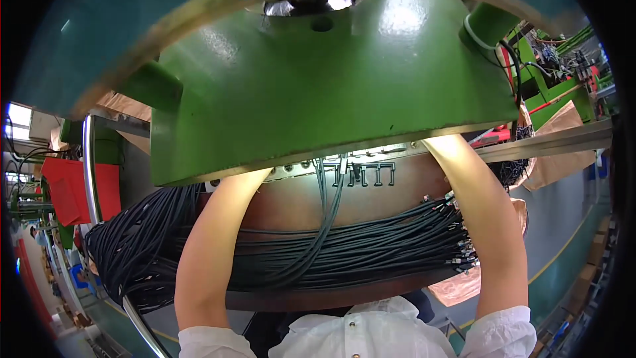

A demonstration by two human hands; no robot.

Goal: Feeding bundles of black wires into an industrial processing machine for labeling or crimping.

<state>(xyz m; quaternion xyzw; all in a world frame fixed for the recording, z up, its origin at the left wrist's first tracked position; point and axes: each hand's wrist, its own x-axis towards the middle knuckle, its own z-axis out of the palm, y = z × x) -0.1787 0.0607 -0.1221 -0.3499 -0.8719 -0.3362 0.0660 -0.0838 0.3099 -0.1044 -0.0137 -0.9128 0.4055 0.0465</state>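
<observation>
Both my forearms reach forward under the green machine head (331,86), and its lower edge hides my left hand and my right hand. What they hold cannot be seen. Between my wrists runs a lit metal strip (291,170) with round holes, partly covered by the machine. A few dark cables (324,205) run up to it from the work surface. Just right of these cables lies a black comb-shaped piece (371,176). Nearer to me, a thick bundle of black cables (344,255) stretches across the brown surface (291,199), with metal-tipped ends (464,252) by my right forearm.
More cables (149,238) hang over the left side beside a bent metal rail (89,166). Red sheets (76,189) are behind that rail. A metal bar (550,140) extends on the right, near brown paper (563,152). A curved edge crosses the top.
</observation>
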